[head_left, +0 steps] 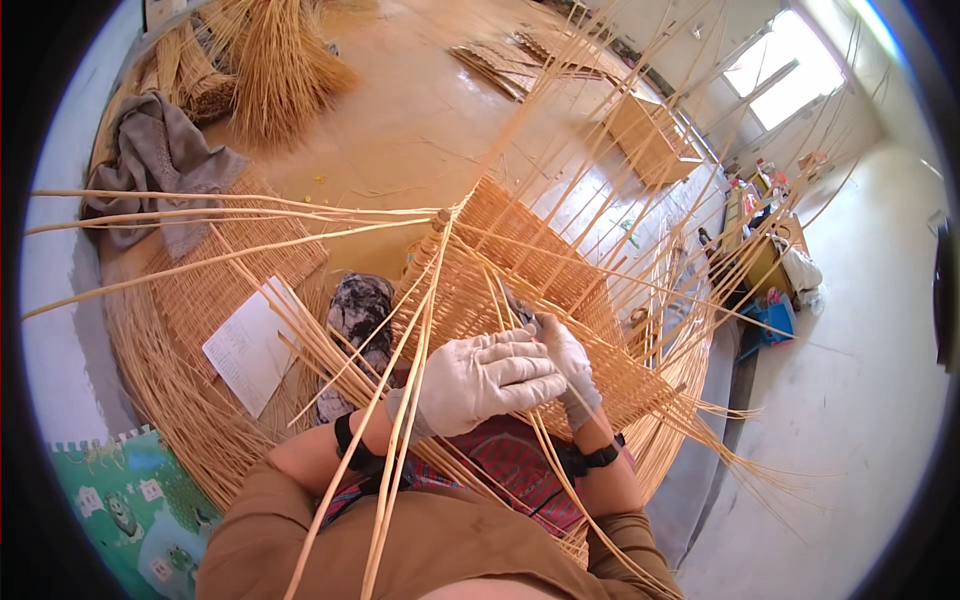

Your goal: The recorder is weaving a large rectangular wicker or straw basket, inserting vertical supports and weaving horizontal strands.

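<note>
An open-sided woven wicker basket (pixel 540 240) stands tilted in front of me, with long loose rods fanning from its rim and corner post. My left hand (pixel 490 380), in a pale work glove, has its fingers curled over a few thin wicker rods (pixel 492 290) that pass beneath it and come out below. Beside it, my right hand (pixel 568 365), also gloved, is closed against the near woven wall. A dark tip shows at its fingers; what it holds is mostly hidden by the left hand.
A handwritten paper sheet (pixel 255 345) rests on a woven panel (pixel 200 290) at left, near a grey cloth (pixel 165 165). Bundled wicker (pixel 285 75) stands behind. Long rods spread left and right. A wooden box (pixel 650 140) and a blue bin (pixel 775 318) stand farther right.
</note>
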A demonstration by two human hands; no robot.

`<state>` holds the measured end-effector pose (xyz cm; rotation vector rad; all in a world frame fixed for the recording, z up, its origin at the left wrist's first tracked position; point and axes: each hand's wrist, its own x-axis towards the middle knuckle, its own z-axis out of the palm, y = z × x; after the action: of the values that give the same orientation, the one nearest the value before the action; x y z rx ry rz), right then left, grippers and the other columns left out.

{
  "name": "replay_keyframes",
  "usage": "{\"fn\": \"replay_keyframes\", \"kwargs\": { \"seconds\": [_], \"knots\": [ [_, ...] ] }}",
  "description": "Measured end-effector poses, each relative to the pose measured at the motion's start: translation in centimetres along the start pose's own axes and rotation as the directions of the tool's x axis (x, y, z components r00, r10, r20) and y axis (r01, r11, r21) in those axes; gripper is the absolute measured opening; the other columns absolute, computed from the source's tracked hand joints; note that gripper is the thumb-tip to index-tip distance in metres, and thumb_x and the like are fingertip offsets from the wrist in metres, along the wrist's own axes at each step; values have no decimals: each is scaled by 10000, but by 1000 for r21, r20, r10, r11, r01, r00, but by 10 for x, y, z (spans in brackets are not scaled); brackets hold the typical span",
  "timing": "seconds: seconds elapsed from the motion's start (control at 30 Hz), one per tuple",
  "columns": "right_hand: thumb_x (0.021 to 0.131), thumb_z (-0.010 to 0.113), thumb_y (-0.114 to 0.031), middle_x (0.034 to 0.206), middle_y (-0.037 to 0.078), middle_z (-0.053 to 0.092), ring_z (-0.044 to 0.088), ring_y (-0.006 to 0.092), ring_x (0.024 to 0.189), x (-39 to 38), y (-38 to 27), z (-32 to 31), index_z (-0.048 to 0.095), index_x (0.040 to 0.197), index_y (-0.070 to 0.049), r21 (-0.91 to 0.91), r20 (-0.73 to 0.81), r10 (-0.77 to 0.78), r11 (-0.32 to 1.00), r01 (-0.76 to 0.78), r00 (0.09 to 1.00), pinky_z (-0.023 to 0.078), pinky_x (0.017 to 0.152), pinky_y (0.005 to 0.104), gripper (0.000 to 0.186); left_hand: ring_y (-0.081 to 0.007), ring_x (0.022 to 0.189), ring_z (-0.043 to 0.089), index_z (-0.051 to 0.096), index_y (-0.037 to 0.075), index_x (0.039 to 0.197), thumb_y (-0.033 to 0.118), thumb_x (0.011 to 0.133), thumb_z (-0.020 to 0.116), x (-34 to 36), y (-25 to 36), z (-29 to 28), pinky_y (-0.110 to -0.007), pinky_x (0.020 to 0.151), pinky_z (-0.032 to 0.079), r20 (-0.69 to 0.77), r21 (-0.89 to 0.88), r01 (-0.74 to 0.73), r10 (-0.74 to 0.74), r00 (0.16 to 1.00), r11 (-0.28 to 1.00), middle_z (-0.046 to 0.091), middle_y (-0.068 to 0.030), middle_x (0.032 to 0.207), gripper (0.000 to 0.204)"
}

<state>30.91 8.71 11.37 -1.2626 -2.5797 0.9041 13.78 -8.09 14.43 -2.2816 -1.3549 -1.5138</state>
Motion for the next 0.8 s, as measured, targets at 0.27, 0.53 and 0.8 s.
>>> {"fn": "replay_keyframes", "kwargs": {
  "seconds": [0.27,0.53,0.8],
  "knots": [
    [954,718,-460,1135,261,745,711,455,1099,10,15,7,653,1292,-57,120,103,-23,993,11,994,547,901,508,530,-257,1231,715,779,207,1278,200,957,644,2,0,-3,-395,1036,600,-33,1,3,-3,999,1000,736,-23,1305,348],
    [925,745,-495,1108,258,732,706,441,1077,20,-1,3,657,1286,-90,-12,124,25,1000,-24,992,547,887,489,550,-255,1198,726,785,178,1254,185,950,643,4,-2,-7,-389,1023,602,-47,-41,-11,9,999,999,763,-29,1222,336],
    [868,796,-455,988,214,742,730,377,925,27,-21,-4,694,1165,-76,90,150,-72,994,59,986,555,812,465,493,-257,1178,729,784,150,1244,175,950,638,4,-2,-7,-393,1029,598,-47,-63,-7,4,999,998,761,-39,1198,330]
  ]
}}
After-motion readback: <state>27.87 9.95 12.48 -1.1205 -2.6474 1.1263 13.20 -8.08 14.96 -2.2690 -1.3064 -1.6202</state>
